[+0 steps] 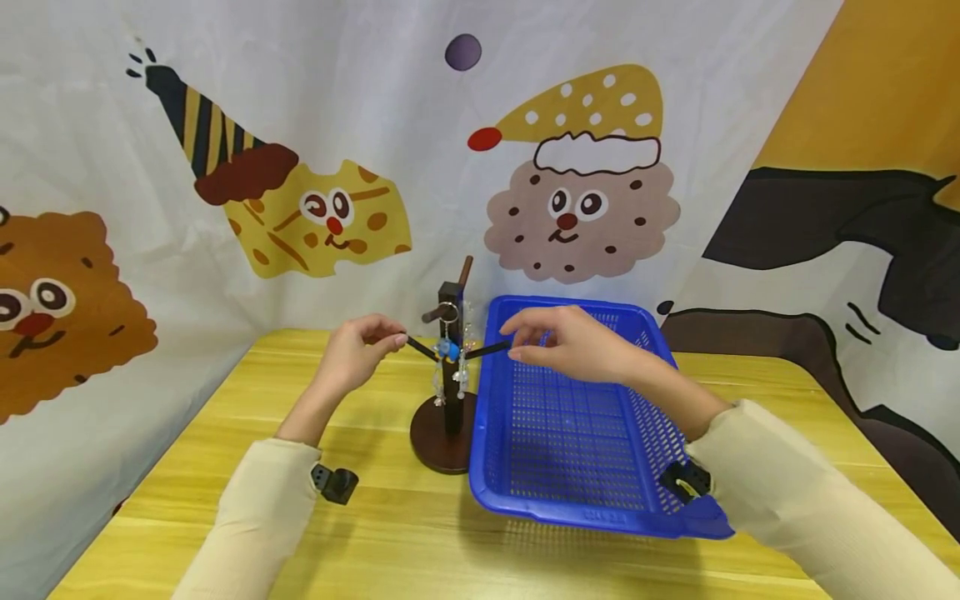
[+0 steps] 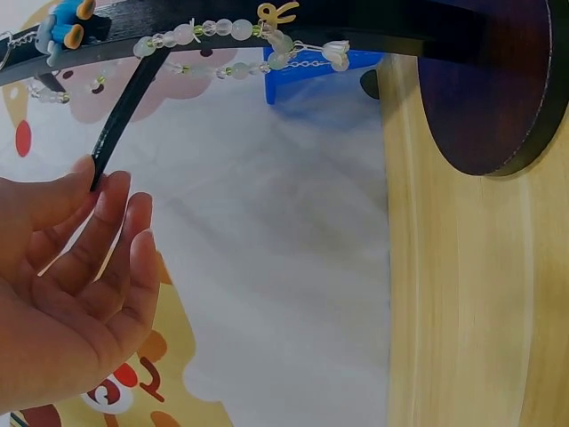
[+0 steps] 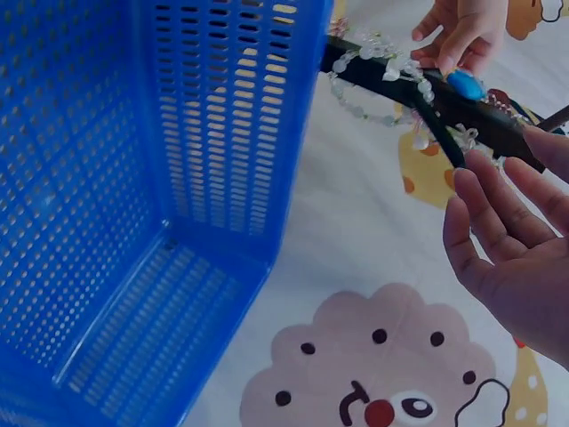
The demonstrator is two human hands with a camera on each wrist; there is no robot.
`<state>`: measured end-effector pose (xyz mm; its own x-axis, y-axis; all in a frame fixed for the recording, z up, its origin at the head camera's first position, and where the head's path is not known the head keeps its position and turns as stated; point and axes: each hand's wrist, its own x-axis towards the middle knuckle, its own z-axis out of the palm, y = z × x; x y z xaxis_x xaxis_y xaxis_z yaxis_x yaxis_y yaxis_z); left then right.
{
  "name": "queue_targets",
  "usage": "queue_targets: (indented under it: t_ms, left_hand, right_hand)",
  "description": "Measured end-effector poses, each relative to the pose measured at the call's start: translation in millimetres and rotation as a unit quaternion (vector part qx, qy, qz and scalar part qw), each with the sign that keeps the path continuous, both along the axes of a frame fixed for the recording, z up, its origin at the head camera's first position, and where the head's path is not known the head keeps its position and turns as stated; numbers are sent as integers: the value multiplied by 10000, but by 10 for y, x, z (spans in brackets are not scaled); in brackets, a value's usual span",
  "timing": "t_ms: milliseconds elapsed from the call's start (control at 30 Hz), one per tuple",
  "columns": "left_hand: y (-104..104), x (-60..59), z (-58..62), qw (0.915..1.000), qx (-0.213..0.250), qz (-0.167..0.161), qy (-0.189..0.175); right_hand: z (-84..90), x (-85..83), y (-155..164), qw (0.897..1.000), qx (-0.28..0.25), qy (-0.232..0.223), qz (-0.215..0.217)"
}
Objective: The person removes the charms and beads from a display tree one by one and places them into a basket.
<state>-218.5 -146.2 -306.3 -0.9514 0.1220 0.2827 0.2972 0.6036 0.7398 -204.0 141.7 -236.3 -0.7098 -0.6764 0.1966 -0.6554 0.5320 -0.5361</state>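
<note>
A dark wooden stand [image 1: 452, 387] with a round base holds beaded bracelets [image 1: 462, 367] and a blue charm [image 1: 447, 349]. Thin black strips extend to both sides of its post. With thumb and fingertips, my left hand [image 1: 362, 354] pinches the outer end of the left black strip [image 2: 129, 116]. My right hand [image 1: 566, 340] has its fingertips right at the outer end of the right black strip [image 3: 438, 132], its thumb apart from the fingers in the right wrist view. A silver ring [image 1: 448, 312] hangs from a brown peg near the top.
Close to the stand's right side is a blue perforated basket [image 1: 482, 417], under my right forearm. The wooden table [image 1: 360, 533] meets a white cloth [image 1: 442, 225] printed with cartoon biscuits and cheese behind it. Small black devices sit at both wrists.
</note>
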Motion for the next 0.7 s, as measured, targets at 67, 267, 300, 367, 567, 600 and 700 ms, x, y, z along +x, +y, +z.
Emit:
queue_targets:
  t_ms: [67, 267, 300, 367, 567, 600, 700]
  left_hand:
    - [-2, 1, 3, 10000, 8, -7, -8]
    - [-16, -1, -6, 10000, 43, -45, -14]
    - [-17, -3, -8, 10000, 53, -52, -14]
    - [-19, -6, -11, 10000, 67, -66, -1]
    - [-16, -12, -8, 10000, 40, -52, 52]
    - [-14, -13, -7, 10000, 41, -51, 44]
    - [-12, -11, -5, 10000, 37, -50, 29]
  right_hand:
    - [8, -10, -65, 9999, -74, 91, 69]
    - [53, -28, -240, 9993, -246, 281, 102]
    - [66, -25, -273, 9991, -283, 291, 84]
    - [83, -31, -339, 9989, -356, 319, 1]
    - [120, -40, -500, 9977, -563, 103, -372]
    - [118, -45, -518, 9973, -583, 66, -446]
    - [100, -66, -564, 9956, -692, 31, -625]
